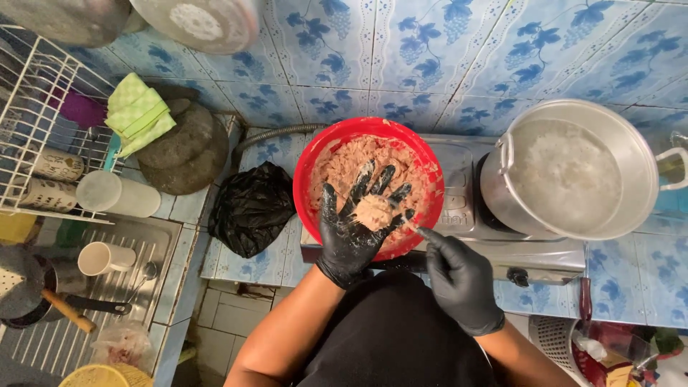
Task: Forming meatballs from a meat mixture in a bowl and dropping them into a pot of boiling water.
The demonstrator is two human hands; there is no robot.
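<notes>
Over red bowl (308,168), meat lump (374,212) on spread left hand (353,228), right hand (459,279) loosely curled, empty.

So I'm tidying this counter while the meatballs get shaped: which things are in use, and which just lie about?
In use:
left hand
ball of mince
red bowl
right hand
steaming pot

Lying about:
black bag
green cloth
white cup
dish rack

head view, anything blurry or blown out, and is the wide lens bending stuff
In the head view, the round metal lids at the top edge are soft and out of focus; the cloudy water in the large aluminium pot looks pale and washed out; the blue grape-pattern wall tiles splay outward, showing wide-lens distortion; the black-gloved left hand over the red plastic bowl is sharp.
</notes>
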